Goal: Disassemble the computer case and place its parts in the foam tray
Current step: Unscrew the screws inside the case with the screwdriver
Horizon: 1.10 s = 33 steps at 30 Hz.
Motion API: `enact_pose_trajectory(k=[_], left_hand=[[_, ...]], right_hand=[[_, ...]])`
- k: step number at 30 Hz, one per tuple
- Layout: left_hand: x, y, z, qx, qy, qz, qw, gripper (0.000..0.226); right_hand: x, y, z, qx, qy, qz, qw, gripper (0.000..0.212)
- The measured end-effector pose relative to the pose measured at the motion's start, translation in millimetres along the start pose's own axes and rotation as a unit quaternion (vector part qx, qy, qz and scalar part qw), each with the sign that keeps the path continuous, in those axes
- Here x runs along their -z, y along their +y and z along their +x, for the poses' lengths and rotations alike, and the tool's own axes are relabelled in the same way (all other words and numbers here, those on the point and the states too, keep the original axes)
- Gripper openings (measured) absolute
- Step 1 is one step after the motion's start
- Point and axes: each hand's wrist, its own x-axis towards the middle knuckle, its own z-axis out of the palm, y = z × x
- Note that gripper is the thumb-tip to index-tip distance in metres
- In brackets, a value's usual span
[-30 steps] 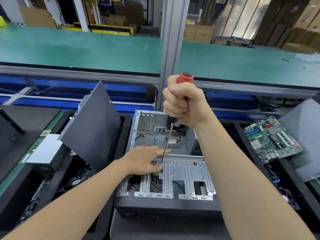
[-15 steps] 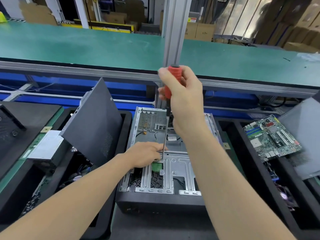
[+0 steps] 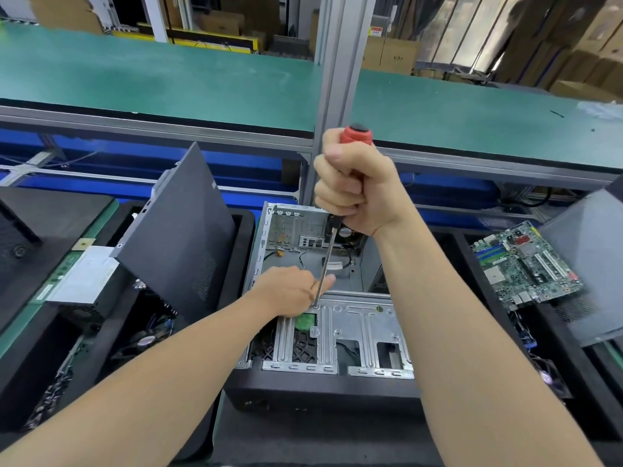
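An open computer case (image 3: pixel 269 237) lies on its side in the middle, with a silver drive bracket (image 3: pixel 357 328) across its near half. My right hand (image 3: pixel 354 187) grips the red handle of a long screwdriver (image 3: pixel 325 267), held upright with its tip on a screw at the bracket's far left corner. My left hand (image 3: pixel 286 291) rests on the bracket's left end, fingers steadying the shaft near the tip. A black foam tray (image 3: pixel 246 224) on the left holds a dark side panel (image 3: pixel 182 230) leaning upright. A green circuit piece (image 3: pixel 305 322) shows under the bracket.
A green motherboard (image 3: pixel 526 264) lies in a black foam tray on the right beside another grey panel (image 3: pixel 586 261). A silver power supply (image 3: pixel 84 278) sits at the left. A grey aluminium post (image 3: pixel 337 79) rises behind the case, with a green bench top (image 3: pixel 151 75) beyond.
My right hand has turned on the screwdriver handle from an open-fingered hold back into a full fist. The left hand stays by the tip. The view has shifted slightly.
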Motion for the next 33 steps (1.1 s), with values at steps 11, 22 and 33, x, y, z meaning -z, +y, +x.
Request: enact_pose_trajectory(k=[11, 22, 33], left_hand=[[-1.4, 1.3, 0.8, 0.007, -0.002, 0.006, 1.0, 0.093], [-2.8, 2.1, 0.8, 0.03, -0.012, 0.009, 0.999, 0.077], [-2.3, 2.4, 3.7, 0.036, -0.015, -0.003, 0.999, 0.088]], right_hand=[[-27.6, -2.8, -13.5, 0.044, 0.245, -0.187, 0.95, 0.022], [-42.9, 20.6, 8.9, 0.078, 0.34, -0.187, 0.918, 0.039], [4.5, 25.8, 17.3, 0.012, -0.219, 0.162, 0.962, 0.021]])
